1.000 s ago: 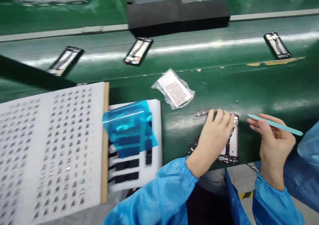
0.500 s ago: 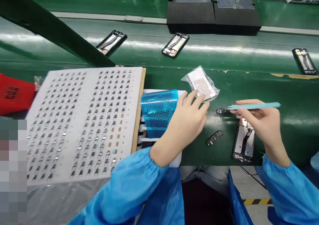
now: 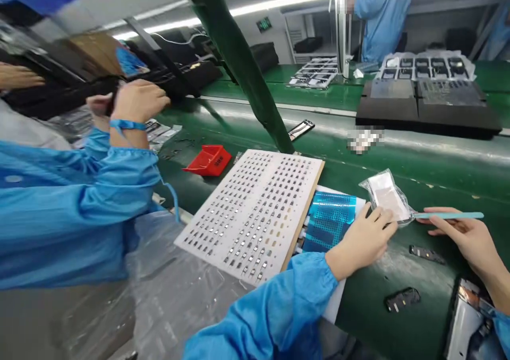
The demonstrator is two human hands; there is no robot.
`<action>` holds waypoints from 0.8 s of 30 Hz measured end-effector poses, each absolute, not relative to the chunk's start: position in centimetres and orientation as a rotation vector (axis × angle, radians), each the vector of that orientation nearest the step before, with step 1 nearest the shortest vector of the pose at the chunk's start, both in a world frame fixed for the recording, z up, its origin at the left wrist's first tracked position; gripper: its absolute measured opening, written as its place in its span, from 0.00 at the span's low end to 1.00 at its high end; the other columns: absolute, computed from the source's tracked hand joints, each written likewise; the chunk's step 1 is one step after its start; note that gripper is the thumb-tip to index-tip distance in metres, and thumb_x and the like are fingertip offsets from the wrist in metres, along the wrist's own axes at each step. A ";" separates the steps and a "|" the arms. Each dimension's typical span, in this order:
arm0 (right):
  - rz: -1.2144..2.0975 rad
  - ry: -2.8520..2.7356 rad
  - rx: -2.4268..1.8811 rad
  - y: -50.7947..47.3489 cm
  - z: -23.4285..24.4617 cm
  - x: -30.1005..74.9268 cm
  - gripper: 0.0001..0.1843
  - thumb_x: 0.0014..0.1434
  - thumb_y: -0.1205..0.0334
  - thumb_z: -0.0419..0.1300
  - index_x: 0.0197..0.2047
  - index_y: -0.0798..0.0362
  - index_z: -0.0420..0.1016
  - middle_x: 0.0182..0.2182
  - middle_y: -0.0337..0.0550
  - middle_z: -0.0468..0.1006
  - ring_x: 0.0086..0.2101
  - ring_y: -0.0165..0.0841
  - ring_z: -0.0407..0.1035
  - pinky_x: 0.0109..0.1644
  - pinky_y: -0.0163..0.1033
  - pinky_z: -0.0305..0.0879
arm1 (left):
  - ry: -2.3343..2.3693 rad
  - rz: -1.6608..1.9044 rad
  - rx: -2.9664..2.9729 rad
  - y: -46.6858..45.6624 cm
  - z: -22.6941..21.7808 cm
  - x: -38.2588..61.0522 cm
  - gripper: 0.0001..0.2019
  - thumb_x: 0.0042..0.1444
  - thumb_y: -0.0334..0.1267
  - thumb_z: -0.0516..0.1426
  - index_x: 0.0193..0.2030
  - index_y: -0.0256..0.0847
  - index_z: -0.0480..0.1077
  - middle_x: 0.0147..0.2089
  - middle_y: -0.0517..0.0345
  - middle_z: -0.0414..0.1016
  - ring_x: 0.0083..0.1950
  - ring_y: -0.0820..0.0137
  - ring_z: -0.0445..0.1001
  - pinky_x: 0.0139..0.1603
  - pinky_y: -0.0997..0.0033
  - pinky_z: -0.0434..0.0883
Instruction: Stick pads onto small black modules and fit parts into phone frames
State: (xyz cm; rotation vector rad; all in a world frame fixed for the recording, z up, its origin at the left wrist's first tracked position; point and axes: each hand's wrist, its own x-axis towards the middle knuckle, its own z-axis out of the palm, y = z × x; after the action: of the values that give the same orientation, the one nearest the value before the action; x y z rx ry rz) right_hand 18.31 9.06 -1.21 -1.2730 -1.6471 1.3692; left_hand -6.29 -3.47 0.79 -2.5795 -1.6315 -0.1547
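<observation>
My right hand grips light-blue tweezers, whose tip points left and meets the edge of a clear plastic bag with white and beige sheets inside. My left hand lies with fingers spread, its fingertips at the bag's lower edge and beside a blue perforated film. Two small black phone parts lie on the green bench below the hands. An opened phone body is at the lower right, partly cut off by the frame and the right sleeve.
A white board bearing rows of small metal pieces lies left of the film. Behind it rises a green post, with a red bin to the left. A co-worker's hands are farther left. Black foam blocks stand at the back right.
The view has swung up and left, bringing in the co-worker. The tweezers have moved away from the small black part to the plastic bag. My left hand stays by the film and bag.
</observation>
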 end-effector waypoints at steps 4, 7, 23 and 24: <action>1.402 -1.633 -1.269 9.3 -1.4 18.7 0.26 0.54 0.35 0.78 0.46 0.46 0.91 0.45 0.53 0.90 0.49 0.57 0.86 0.41 0.48 0.89 | -1.614 -0.203 -2.547 -3.4 0.3 -6.4 0.19 0.73 0.38 0.57 0.67 0.35 0.72 0.74 0.41 0.71 0.72 0.51 0.70 0.75 0.46 0.65; 1.417 -1.588 -1.275 9.7 -1.2 19.3 0.25 0.55 0.37 0.78 0.47 0.45 0.91 0.49 0.54 0.89 0.51 0.58 0.86 0.42 0.48 0.89 | -1.611 -0.245 -2.554 -3.4 -0.1 -6.4 0.20 0.72 0.38 0.58 0.68 0.34 0.71 0.74 0.39 0.71 0.72 0.50 0.70 0.76 0.44 0.64; 1.522 -1.354 -1.211 9.7 0.5 20.5 0.30 0.51 0.39 0.82 0.46 0.54 0.88 0.42 0.55 0.90 0.43 0.47 0.88 0.39 0.38 0.86 | -1.630 -0.339 -2.560 -3.4 -0.3 -6.7 0.23 0.69 0.31 0.56 0.70 0.35 0.72 0.68 0.42 0.79 0.66 0.52 0.77 0.74 0.43 0.67; 1.473 -1.291 -1.197 9.4 1.3 20.8 0.29 0.50 0.40 0.83 0.46 0.53 0.88 0.40 0.52 0.90 0.42 0.45 0.88 0.38 0.37 0.85 | -1.630 -0.376 -2.584 -3.5 -0.4 -6.9 0.23 0.69 0.29 0.55 0.70 0.34 0.72 0.68 0.40 0.79 0.65 0.51 0.77 0.74 0.41 0.68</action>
State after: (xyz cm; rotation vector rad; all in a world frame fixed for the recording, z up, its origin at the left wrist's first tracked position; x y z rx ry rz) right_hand 20.80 9.38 1.30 -1.1975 -1.2914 1.4730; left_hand -6.88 -3.51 -0.36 -2.5835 -1.6302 -0.3763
